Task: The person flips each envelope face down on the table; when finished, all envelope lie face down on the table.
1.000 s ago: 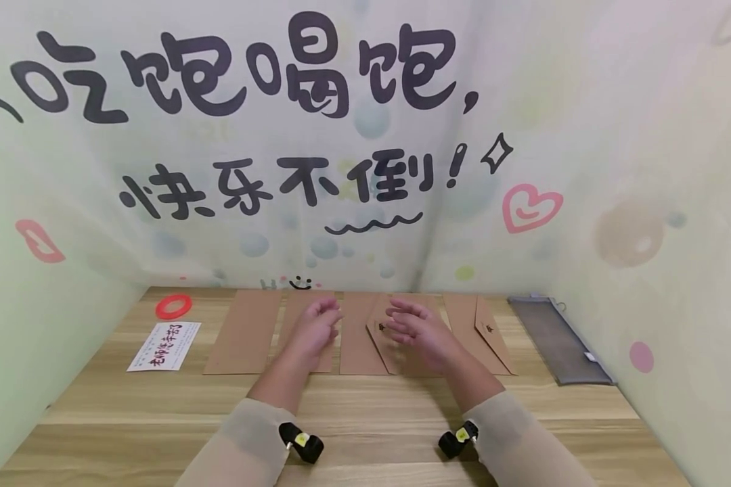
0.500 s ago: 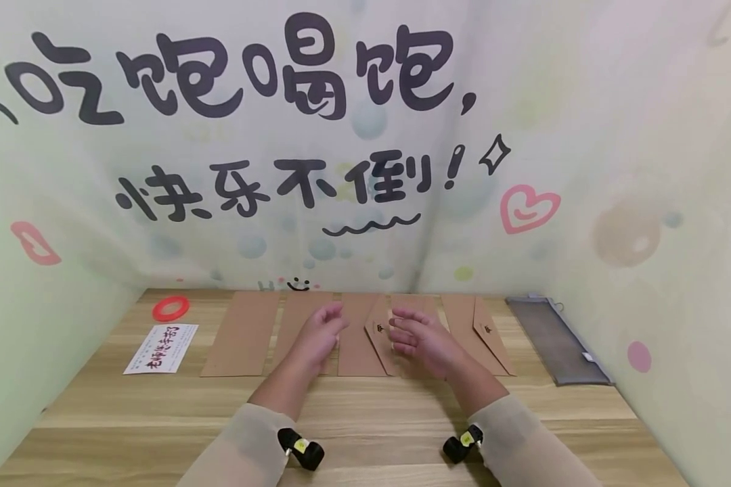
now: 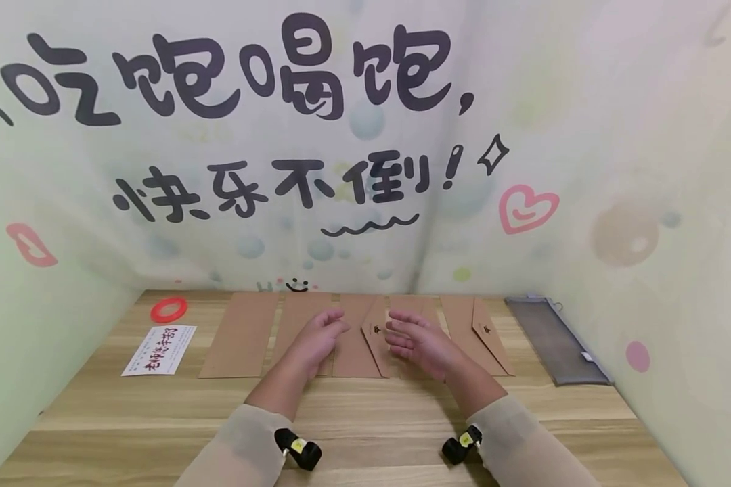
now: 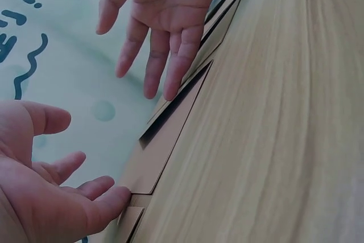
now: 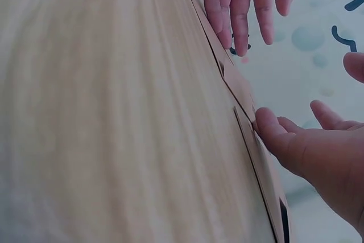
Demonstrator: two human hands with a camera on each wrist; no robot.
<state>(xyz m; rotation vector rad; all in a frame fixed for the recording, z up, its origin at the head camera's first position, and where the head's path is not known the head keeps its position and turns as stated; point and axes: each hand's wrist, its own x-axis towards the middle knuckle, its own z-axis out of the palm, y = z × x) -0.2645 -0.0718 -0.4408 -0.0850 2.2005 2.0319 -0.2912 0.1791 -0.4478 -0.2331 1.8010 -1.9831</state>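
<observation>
Both hands hover palm to palm over a row of brown paper envelopes, with nothing in either. My left hand is over the second envelope and the edge of the middle envelope; its fingers are relaxed and spread. My right hand is above the fourth envelope, fingers loosely extended to the left. The middle envelope has a raised flap with a small dark print. In the left wrist view, the right hand shows its palm. The right wrist view shows the left hand opposite.
Farther left lies another envelope. A red ring and a white card with dark red writing lie at the left. At the right are a flapped envelope and a grey mesh zip pouch. A printed curtain stands behind the table.
The view has shifted slightly, so the things on the table appear a little farther left. Both hands stay nearly in place over the envelopes; nothing has been picked up.
</observation>
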